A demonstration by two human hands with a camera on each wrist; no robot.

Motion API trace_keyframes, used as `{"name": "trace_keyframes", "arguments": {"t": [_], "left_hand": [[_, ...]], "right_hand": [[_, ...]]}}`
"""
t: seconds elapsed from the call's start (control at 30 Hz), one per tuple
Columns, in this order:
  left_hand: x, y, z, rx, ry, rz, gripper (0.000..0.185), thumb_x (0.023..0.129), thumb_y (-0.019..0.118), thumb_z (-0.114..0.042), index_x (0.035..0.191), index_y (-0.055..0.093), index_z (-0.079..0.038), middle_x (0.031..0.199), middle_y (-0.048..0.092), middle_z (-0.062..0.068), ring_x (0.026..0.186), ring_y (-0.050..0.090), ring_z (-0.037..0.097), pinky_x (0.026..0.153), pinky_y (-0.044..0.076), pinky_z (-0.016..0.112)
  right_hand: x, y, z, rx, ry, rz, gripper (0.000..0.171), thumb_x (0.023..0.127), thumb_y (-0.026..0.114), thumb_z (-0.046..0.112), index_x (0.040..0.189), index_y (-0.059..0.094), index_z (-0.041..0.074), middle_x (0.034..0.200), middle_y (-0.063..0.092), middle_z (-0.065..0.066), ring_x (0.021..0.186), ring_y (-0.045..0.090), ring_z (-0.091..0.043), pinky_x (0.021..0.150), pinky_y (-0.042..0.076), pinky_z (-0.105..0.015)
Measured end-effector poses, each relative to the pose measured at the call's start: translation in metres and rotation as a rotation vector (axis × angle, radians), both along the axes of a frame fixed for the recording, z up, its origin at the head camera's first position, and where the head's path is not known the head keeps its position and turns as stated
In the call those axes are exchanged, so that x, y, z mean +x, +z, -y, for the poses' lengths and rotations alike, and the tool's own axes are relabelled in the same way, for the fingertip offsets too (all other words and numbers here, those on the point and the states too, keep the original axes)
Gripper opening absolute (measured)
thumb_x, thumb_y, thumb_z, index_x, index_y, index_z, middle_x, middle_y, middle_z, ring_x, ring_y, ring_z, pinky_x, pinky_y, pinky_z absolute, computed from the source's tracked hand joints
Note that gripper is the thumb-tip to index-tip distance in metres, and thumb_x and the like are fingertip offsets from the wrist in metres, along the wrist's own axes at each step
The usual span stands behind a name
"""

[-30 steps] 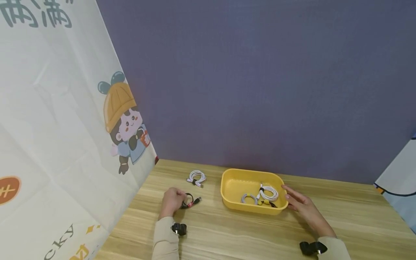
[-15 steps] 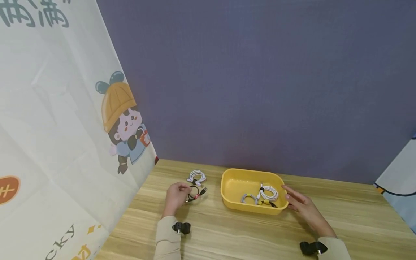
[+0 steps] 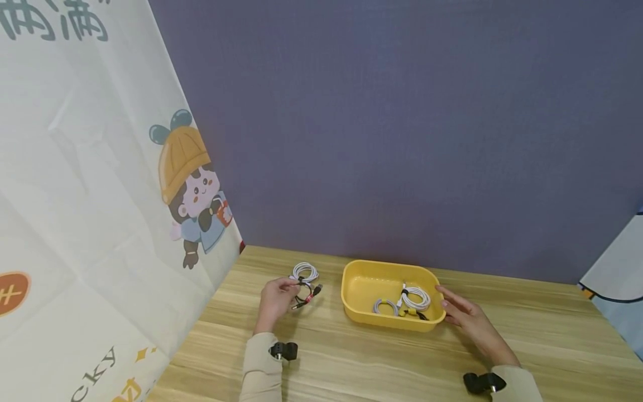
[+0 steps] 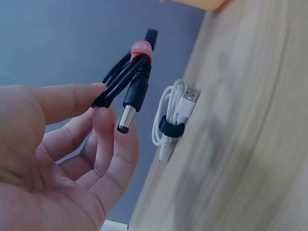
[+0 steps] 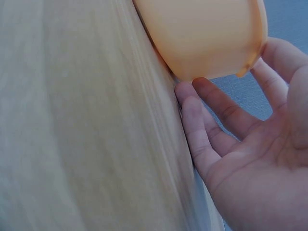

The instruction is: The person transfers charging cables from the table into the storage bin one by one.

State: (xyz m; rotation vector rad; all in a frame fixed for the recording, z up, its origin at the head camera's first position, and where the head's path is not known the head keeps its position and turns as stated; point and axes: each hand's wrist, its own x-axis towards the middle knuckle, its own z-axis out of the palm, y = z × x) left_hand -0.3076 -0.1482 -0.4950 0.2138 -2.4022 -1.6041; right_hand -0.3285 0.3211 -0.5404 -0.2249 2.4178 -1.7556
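Observation:
My left hand [image 3: 274, 297] pinches a coiled black cable [image 3: 305, 293] with a red band, lifted off the wooden table [image 3: 351, 363]. In the left wrist view the black cable [image 4: 126, 84] hangs between thumb and fingers, its barrel plug pointing down. Just beyond it a white coiled cable [image 3: 303, 273] lies on the table; the white cable [image 4: 171, 120] has a black tie and a USB plug. My right hand [image 3: 464, 318] rests with straight fingers against the right end of a yellow tray [image 3: 359, 279]. The fingers [image 5: 211, 125] touch the tray [image 5: 207, 33] wall. Several coiled cables [image 3: 414, 298] lie in the tray.
A cream cartoon-printed banner [image 3: 100, 212] stands along the left. A purple wall [image 3: 402, 139] rises behind the table. Another pale panel [image 3: 615, 279] stands at the far right. Small black cameras sit on both wrists.
My left hand has lifted the black cable off the table and carried it up and to the right, toward the white cable. My right hand has stayed at the tray.

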Motion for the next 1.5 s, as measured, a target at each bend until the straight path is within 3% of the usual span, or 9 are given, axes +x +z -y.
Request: {"name": "trace_keyframes", "arguments": {"t": [0.37, 0.9, 1.13, 1.5], "left_hand": [[-0.002, 0.003, -0.008, 0.047, -0.029, -0.010, 0.018, 0.092, 0.073, -0.006, 0.109, 0.077, 0.001, 0.088, 0.073, 0.017, 0.068, 0.069, 0.019, 0.058, 0.054, 0.024], [-0.004, 0.001, -0.016, 0.118, -0.043, 0.009, 0.019, 0.094, 0.071, -0.004, 0.111, 0.076, 0.000, 0.092, 0.070, 0.012, 0.073, 0.067, 0.014, 0.064, 0.058, 0.024], [-0.003, 0.003, -0.018, 0.116, -0.053, 0.028, 0.020, 0.095, 0.070, -0.007, 0.113, 0.076, 0.001, 0.096, 0.071, 0.017, 0.075, 0.070, 0.016, 0.064, 0.059, 0.033], [-0.004, 0.004, -0.022, 0.150, -0.064, 0.009, 0.022, 0.094, 0.071, -0.006, 0.112, 0.074, 0.006, 0.099, 0.073, 0.021, 0.075, 0.072, 0.016, 0.080, 0.062, 0.044]], "right_hand": [[0.001, 0.001, 0.000, -0.010, 0.002, -0.001, 0.061, 0.107, 0.053, 0.039, 0.160, 0.036, 0.015, 0.167, 0.024, -0.018, 0.111, 0.048, 0.023, 0.090, 0.055, -0.021], [0.001, 0.001, 0.001, -0.014, 0.009, -0.006, 0.062, 0.107, 0.054, 0.038, 0.160, 0.035, 0.014, 0.167, 0.022, -0.021, 0.111, 0.048, 0.023, 0.090, 0.056, -0.022], [0.002, 0.002, 0.001, -0.008, 0.012, 0.008, 0.063, 0.106, 0.053, 0.040, 0.161, 0.034, 0.017, 0.169, 0.021, -0.018, 0.109, 0.045, 0.026, 0.090, 0.055, -0.021], [0.001, 0.001, 0.001, 0.001, 0.002, 0.016, 0.063, 0.106, 0.053, 0.041, 0.161, 0.034, 0.017, 0.169, 0.021, -0.017, 0.107, 0.045, 0.027, 0.094, 0.057, -0.028]]}}
